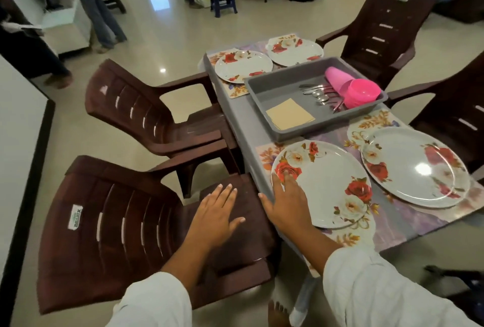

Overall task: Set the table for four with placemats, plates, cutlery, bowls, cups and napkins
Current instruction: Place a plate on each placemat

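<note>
I am standing at the near left corner of the grey rectangular table (243, 122), and my right hand (286, 201) is lying flat with straight, spread fingers on the left rim of the white round plate with red and cream roses (324, 182). It is grasping nothing; the thumb is reaching out over the table's left edge. This plate is sitting on a floral placemat (267, 155) at the near left corner.

My left hand (217, 211) is released too, fingers straight and apart, spreading over the seat of the brown plastic armchair (117, 222) just beside the table's left edge. I cannot tell whether it is touching the seat.

A second rose plate (416, 167) is lying on its own placemat (377, 120) at the near right corner, close beside the first. Two more rose plates, the far left plate (243, 66) and the far right plate (296, 51), are sitting on placemats along the far edge.

Between the two pairs, in the middle of the table, a grey plastic tray (280, 88) is sitting at a slant. In its right end, pink plastic cups (336, 76) are lying on their side, touching a stack of pink plastic bowls (362, 92). Metal spoons (318, 93) are lying just left of the bowls, and beige square napkins (290, 114) are lying flat in the tray's near corner.
</note>
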